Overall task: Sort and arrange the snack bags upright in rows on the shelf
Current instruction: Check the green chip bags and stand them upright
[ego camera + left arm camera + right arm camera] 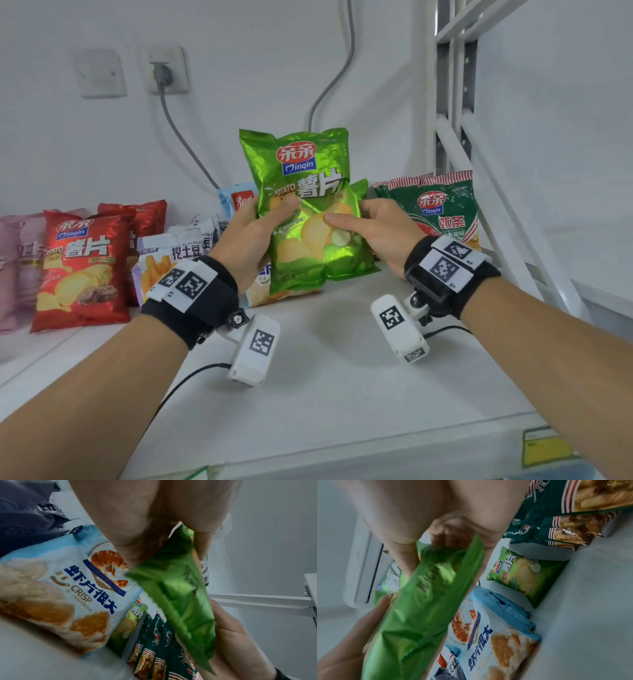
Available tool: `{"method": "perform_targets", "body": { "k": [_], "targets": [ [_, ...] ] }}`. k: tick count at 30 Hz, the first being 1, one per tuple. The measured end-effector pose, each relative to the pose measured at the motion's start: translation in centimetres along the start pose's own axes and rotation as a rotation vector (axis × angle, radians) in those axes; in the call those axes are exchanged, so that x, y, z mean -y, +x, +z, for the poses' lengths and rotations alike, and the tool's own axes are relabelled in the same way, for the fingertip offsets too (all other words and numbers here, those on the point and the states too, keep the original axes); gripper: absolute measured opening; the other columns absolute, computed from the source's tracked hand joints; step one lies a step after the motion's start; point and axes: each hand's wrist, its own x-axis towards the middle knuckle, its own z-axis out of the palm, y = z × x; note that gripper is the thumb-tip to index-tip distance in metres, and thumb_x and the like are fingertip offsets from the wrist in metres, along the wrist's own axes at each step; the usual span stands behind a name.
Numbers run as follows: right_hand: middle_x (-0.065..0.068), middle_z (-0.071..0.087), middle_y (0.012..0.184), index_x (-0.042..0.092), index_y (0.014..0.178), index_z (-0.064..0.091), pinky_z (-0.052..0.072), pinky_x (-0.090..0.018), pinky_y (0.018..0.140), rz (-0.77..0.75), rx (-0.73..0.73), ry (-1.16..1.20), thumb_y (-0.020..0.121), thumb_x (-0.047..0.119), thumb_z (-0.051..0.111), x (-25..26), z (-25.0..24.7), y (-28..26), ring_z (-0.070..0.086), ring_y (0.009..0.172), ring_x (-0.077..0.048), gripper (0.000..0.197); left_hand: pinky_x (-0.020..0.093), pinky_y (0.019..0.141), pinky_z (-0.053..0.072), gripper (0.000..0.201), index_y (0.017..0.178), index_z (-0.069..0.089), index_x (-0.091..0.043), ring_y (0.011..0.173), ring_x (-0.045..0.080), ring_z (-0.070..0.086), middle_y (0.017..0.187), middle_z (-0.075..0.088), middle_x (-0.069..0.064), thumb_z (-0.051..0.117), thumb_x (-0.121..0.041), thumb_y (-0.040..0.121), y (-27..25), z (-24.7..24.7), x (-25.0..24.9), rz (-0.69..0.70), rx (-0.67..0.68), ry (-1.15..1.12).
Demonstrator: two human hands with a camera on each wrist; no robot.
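I hold a shiny green potato-chip bag (301, 164) upright above the white shelf (342, 370), about at its middle. My left hand (260, 222) grips its left edge with the thumb on the front. My right hand (363, 226) pinches its right side, thumb across the chip picture. The left wrist view shows the held green bag (173, 595) edge-on between the thumb and fingers of my left hand (145, 520). In the right wrist view the held green bag (423, 601) hangs below my right hand (436, 507). Another green bag (527, 574) stands behind by the wall.
Red chip bags (82, 267) and pink bags (13, 267) stand at the left, white fries bags (168, 260) beside them. A light blue shrimp-crisp bag (68, 595) lies under the held bag. Dark green shrimp-stick bags (435, 209) stand at the right by the shelf frame (455, 102).
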Motion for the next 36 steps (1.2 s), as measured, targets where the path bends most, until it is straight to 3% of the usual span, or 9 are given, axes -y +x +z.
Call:
{"method": "perform_targets", "body": {
  "k": [3, 9, 15, 17, 19, 21, 26, 30, 36],
  "targets": [
    [-0.006, 0.082, 0.098, 0.020, 0.090, 0.083, 0.061, -0.047, 0.094, -0.036, -0.069, -0.001, 0.089, 0.023, 0.082, 0.2, -0.6, 0.2, 0.079, 0.095, -0.025, 0.003, 0.032, 0.074, 0.063, 0.026, 0.123, 0.070, -0.017, 0.099, 0.020, 0.078, 0.115, 0.079, 0.002, 0.070, -0.017, 0.096, 0.0, -0.4, 0.1, -0.013, 0.040, 0.072],
    [-0.012, 0.080, 0.108, 0.012, 0.104, 0.078, 0.062, -0.045, 0.093, 0.071, 0.034, 0.124, 0.086, 0.022, 0.080, 1.3, -0.5, -0.4, 0.077, 0.102, -0.028, 0.021, 0.028, 0.070, 0.062, 0.016, 0.111, 0.076, -0.012, 0.092, 0.020, 0.079, 0.107, 0.080, 0.007, 0.069, -0.013, 0.097, 0.3, -1.0, -0.1, -0.005, -0.005, 0.085],
    [-0.010, 0.079, 0.099, 0.012, 0.104, 0.079, 0.063, -0.032, 0.070, 0.271, 0.087, 0.347, 0.081, 0.028, 0.078, 2.1, -0.4, -0.7, 0.075, 0.078, -0.022, 0.027, 0.030, 0.059, 0.061, 0.018, 0.081, 0.085, -0.012, 0.073, 0.022, 0.078, 0.094, 0.081, 0.010, 0.074, -0.023, 0.092, 0.2, -0.8, -0.8, -0.153, -0.030, 0.012],
    [-0.004, 0.074, 0.083, 0.019, 0.090, 0.081, 0.056, -0.028, 0.059, 0.338, 0.090, 0.291, 0.091, 0.030, 0.073, 2.1, -0.3, -0.7, 0.069, 0.064, -0.016, 0.014, 0.024, 0.042, 0.051, 0.016, 0.090, 0.079, -0.011, 0.053, 0.017, 0.068, 0.074, 0.075, 0.004, 0.071, -0.024, 0.093, 0.0, -0.7, -0.9, -0.195, -0.048, 0.062],
    [0.002, 0.068, 0.060, 0.020, 0.073, 0.082, 0.050, -0.019, 0.038, 0.379, 0.077, 0.245, 0.096, 0.032, 0.070, 2.0, -0.5, -0.7, 0.063, 0.045, -0.009, 0.028, 0.020, 0.034, 0.042, 0.017, 0.100, 0.072, -0.012, 0.041, 0.015, 0.057, 0.064, 0.067, 0.003, 0.066, -0.027, 0.096, -0.2, -0.8, -1.0, -0.234, -0.031, 0.139],
    [0.003, 0.065, 0.054, 0.017, 0.082, 0.080, 0.046, -0.017, 0.032, 0.393, 0.070, 0.237, 0.097, 0.032, 0.069, 2.2, -0.5, -0.8, 0.060, 0.038, -0.007, 0.023, 0.018, 0.033, 0.039, 0.018, 0.100, 0.071, -0.013, 0.038, 0.014, 0.054, 0.059, 0.063, 0.003, 0.062, -0.028, 0.098, -0.4, -0.8, -1.1, -0.254, -0.001, 0.172],
    [0.001, 0.070, 0.066, 0.017, 0.097, 0.077, 0.053, -0.020, 0.042, 0.405, 0.059, 0.233, 0.095, 0.033, 0.071, 2.1, -0.5, -0.8, 0.065, 0.049, -0.010, 0.018, 0.021, 0.038, 0.047, 0.019, 0.102, 0.072, -0.011, 0.043, 0.016, 0.061, 0.064, 0.069, 0.003, 0.067, -0.028, 0.097, -0.3, -0.6, -1.1, -0.244, -0.022, 0.170],
    [-0.010, 0.080, 0.103, 0.008, 0.119, 0.075, 0.064, -0.036, 0.079, 0.341, 0.005, 0.237, 0.092, 0.027, 0.076, 2.1, -0.4, -0.7, 0.076, 0.084, -0.023, 0.033, 0.037, 0.078, 0.064, 0.019, 0.095, 0.077, -0.009, 0.084, 0.026, 0.078, 0.096, 0.081, 0.011, 0.072, -0.027, 0.096, 0.4, -0.7, -0.8, -0.121, -0.087, 0.218],
    [-0.004, 0.081, 0.093, 0.016, 0.097, 0.078, 0.063, -0.041, 0.079, 0.060, -0.093, -0.025, 0.091, 0.016, 0.077, 2.1, -0.8, -0.7, 0.077, 0.085, -0.025, 0.006, 0.028, 0.072, 0.063, 0.013, 0.111, 0.073, -0.020, 0.094, 0.019, 0.078, 0.101, 0.081, -0.003, 0.070, -0.017, 0.098, 0.4, -1.0, -0.9, 0.146, 0.006, 0.355]
  ]
}}
